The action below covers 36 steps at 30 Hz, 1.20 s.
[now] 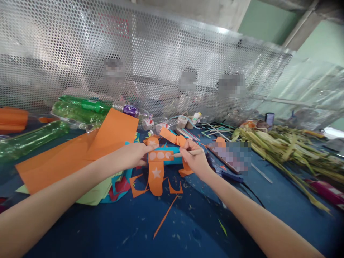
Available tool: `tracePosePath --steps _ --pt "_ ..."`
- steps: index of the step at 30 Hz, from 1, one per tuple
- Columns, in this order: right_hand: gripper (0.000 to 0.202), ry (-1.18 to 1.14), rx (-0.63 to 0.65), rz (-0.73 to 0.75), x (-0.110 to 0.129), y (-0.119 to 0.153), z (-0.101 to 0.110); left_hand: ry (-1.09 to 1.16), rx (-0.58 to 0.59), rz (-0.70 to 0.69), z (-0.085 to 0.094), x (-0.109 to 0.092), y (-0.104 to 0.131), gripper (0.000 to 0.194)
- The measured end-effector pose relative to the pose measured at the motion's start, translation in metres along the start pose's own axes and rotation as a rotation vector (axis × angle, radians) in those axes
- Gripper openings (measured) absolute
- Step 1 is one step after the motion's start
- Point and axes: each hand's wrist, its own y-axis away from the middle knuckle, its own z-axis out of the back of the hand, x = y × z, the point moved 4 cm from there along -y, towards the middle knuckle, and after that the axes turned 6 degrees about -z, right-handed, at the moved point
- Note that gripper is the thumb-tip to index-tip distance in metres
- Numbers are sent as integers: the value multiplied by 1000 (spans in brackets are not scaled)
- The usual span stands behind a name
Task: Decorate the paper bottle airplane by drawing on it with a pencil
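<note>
A toy plane (178, 160) with a blue tube body and orange paper wings lies in front of me. White stars mark the wings, and an orange strip (161, 155) along the body carries a row of white circles. My left hand (135, 154) grips the tube's left end. In my right hand (195, 157) is a slim pale paintbrush (177, 155), its tip touching the circle at the strip's right end. Orange paper offcuts (138, 186) lie around the plane.
Orange sheets (113, 134) and green paper (94, 191) lie left, below plastic bottles (80, 111). Dry husks (268, 143) cover the right side, near a blue glue gun (231, 176) with a black cord. A perforated metal screen (161, 53) stands behind, people beyond it.
</note>
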Motion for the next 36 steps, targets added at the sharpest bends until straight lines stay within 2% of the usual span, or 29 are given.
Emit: tracePosePath --steps 17,36 --pt "26 12 26 -49 -2 1 -2 -2 -27 -37 -3 4 -1 70" --pt "27 1 37 -63 -1 2 -2 16 14 13 0 0 0 72"
